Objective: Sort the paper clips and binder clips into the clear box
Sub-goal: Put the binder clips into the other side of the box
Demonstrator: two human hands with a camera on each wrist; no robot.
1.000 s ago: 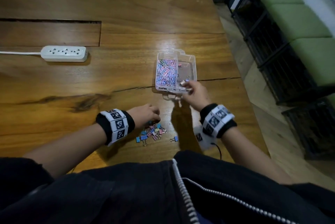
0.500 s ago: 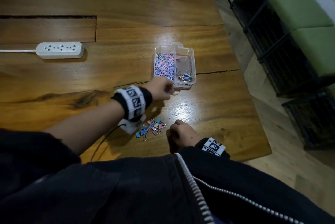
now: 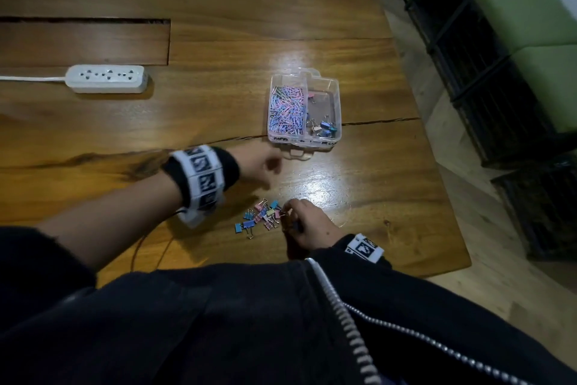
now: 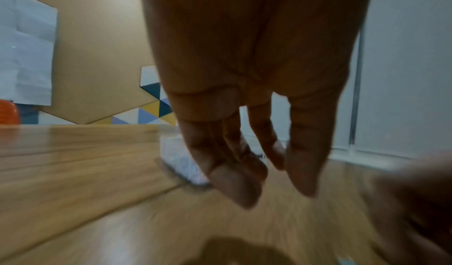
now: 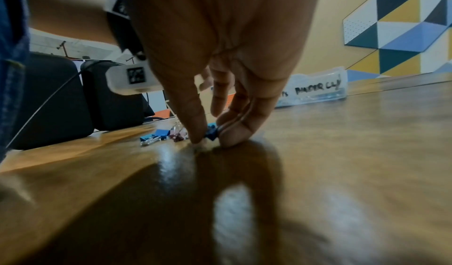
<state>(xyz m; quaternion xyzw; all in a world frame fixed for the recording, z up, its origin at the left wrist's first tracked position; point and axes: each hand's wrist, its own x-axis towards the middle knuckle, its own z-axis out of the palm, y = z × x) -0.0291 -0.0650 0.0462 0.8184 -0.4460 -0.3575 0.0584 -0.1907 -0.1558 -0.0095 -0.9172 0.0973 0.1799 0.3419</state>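
1. The right hand (image 5: pixel 220 60) pinches a blue binder clip (image 5: pixel 211 133) between thumb and fingertips, low on the table (image 3: pixel 359 185) at the right edge of the loose pile of binder clips (image 3: pixel 260 217).
2. Which way the pinched clip points cannot be told.
3. The left hand (image 3: pixel 260 163) hangs above the table, fingers (image 4: pixel 234 184) loosely spread, holding nothing.
4. The clear box (image 3: pixel 337 110) lies beyond, its long side running away from the person: paper clips (image 3: pixel 287 111) fill the left compartment; a few binder clips lie in the right.
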